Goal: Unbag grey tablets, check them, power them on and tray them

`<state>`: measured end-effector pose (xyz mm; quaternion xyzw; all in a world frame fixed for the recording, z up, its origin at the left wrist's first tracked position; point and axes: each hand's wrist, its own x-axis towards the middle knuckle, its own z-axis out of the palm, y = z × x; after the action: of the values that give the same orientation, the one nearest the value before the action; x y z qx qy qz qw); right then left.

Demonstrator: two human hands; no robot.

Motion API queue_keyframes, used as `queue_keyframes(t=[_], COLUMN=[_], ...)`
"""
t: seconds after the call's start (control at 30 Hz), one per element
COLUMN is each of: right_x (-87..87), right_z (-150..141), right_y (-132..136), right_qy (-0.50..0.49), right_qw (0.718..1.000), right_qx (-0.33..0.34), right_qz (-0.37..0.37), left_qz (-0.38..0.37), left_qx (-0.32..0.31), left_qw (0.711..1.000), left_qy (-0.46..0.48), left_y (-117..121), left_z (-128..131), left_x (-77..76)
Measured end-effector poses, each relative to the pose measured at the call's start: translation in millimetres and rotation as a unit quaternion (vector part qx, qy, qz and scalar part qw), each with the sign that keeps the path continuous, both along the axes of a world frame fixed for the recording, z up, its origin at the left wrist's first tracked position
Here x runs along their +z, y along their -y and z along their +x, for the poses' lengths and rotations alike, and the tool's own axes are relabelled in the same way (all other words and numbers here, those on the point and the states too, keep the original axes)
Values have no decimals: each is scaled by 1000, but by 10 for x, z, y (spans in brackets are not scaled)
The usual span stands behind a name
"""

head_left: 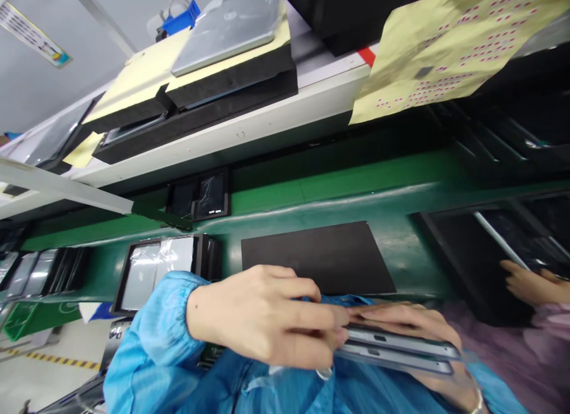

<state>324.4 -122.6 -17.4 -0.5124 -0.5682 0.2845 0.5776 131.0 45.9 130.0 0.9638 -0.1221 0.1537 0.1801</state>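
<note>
Two thin grey tablets (396, 350), one against the other with their narrow edges towards me, are held close to my chest. My right hand (416, 320) is wrapped around them from behind and below, at their right part. At their left end, the bent fingers of my left hand (271, 322) close on the tablets; its fingertips meet those of my right hand. Clear film seems to stick out past the tablets' lower edge. Just beyond my hands, a flat black board (312, 253) lies on the green bench mat (396, 224).
Left of the board, a black tray (196, 259) carries film-wrapped tablets. A co-worker's hand (537, 283) touches a tablet in another black tray (463, 253) at right. Overhead runs a white shelf (249, 129) with black foam trays and a hanging yellow dotted sheet (445, 51). A white post (66, 185) crosses at left.
</note>
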Motion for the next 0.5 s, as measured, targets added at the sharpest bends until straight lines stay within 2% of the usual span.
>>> queue_keyframes(t=[0.1,0.27,0.4,0.5], right_x=[-58,-153,-107,-77], right_z=[-13,-2,-59,-102], right_y=[70,130,74,59], right_qy=[-59,-101,-97,-93], right_qw=[997,991,990,986], right_qx=[45,50,8,-34], right_qz=[-36,-74,-105,-132], left_qz=[-71,-185,-274,-375], left_qx=[25,36,55,57], left_qw=[997,982,958,918], left_qy=[-4,-31,-66,-115], left_y=[-37,-49,-40,-41], left_z=[-43,-154,-230,-295], left_x=[-86,-283,-366,-439])
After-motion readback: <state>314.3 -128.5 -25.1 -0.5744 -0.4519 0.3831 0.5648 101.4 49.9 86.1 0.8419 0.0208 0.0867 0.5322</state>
